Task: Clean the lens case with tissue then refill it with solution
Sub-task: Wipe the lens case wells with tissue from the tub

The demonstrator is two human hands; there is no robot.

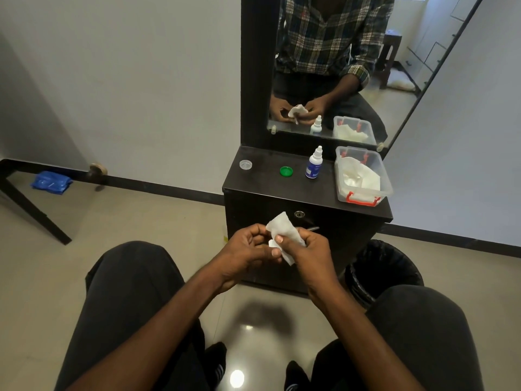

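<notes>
Both hands meet over my lap: my left hand (248, 246) curls its fingers around something small I cannot make out, most likely the lens case, and my right hand (306, 246) pinches the tissue (284, 231) against it, thumb on top. So the case itself is hidden between my palms and the tissue; I judge it is there, but I cannot confirm it.

I take this to be the wiping step. To do it well I would hold the left grip steady and let the right thumb work the tissue round inside each well, turning to a dry patch when one gets damp. Pressing lightly should be enough; too hard and the tissue may tear and leave lint.

Ahead of my hands, on the cabinet (262, 182), a clear cap (245, 165) lies to the far left and a green cap (286, 171) nearly straight ahead, well apart from each other. The bottle (313, 165) stands upright ahead of my right hand, capped, and a tub (380, 167) of spare tissues sits beyond it to the right. A bin (383, 266) stands just right of my right hand, handy for dropping the used tissue before I reach for the bottle.
</notes>
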